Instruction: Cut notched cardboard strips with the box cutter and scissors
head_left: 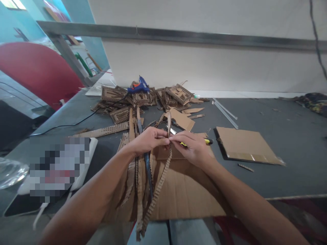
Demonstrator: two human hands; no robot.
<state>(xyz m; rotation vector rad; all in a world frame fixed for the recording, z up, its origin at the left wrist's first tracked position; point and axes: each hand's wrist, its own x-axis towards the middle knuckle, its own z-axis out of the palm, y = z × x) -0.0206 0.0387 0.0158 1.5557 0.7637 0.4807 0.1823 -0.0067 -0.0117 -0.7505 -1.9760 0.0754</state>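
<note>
A narrow corrugated cardboard strip point(163, 173) runs between my hands, its lower end hanging past the table's front edge. My left hand point(148, 140) is closed, thumb and fingers pinching the strip near its upper part. Right beside it, my right hand point(190, 146) pinches the same strip, fingertips close to the left ones. A yellow and black utility knife point(209, 141) passes by my right hand, its blade showing beyond the fingers; I cannot tell how firmly it is held. More loose strips point(139, 183) hang below my left forearm. A large cardboard sheet point(189, 190) lies underneath.
Framed cardboard pieces point(120, 114) are piled at the back, with a blue glue gun point(139, 86) on top and its cord trailing left. A flat cardboard piece point(242, 143) and clear glue sticks point(226, 114) lie right. A blurred-out device point(61, 166) sits left.
</note>
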